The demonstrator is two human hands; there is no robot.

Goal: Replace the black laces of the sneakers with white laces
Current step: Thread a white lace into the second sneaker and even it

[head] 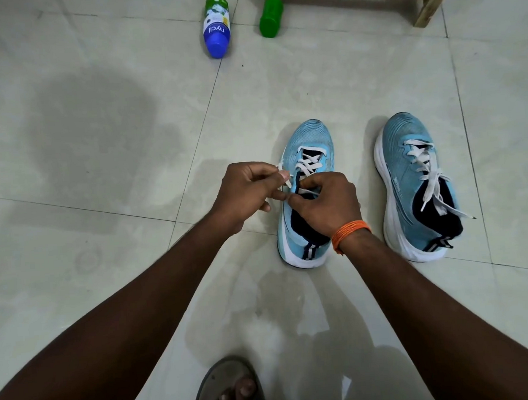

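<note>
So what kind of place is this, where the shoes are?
Probably a room in a home. The sneakers sit on a pale tiled floor, two bottles lie loose on it, and the legs of a wooden stool or table stand at the back.

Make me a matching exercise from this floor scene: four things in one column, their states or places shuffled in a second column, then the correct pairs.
Things:
1. Left sneaker
2. Right sneaker
3. Blue-and-white bottle
4. Orange wrist thread

States or places:
A. Lying on its side on the tiles
B. On the right forearm
C. White lace only partly threaded, both hands working on it
D. White lace laced all the way up, ends loose over the opening

Pairs: 1-C, 2-D, 3-A, 4-B
</note>
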